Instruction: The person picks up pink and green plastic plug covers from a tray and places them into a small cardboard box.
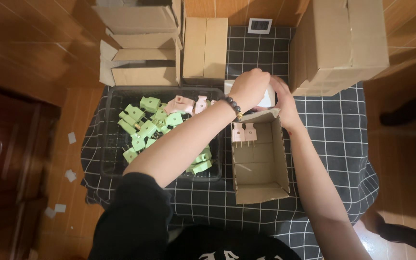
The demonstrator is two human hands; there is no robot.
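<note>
Seemingly mid-packing, the left hand (249, 88) and right hand (282, 98) together clasp a white piece (267, 97) just beyond the open carton (260, 191); two pink plugs (244, 132) already stand inside; next, lowering it beside them needs care.

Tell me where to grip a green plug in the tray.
Take a green plug by its blocky body, coming straight down from above: the plugs lie flat in the black tray, whose walls block the sides, and this far one is clear of the left arm.

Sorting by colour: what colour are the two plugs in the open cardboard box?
Pale pink plastic plugs, clearest in the head view.
</note>
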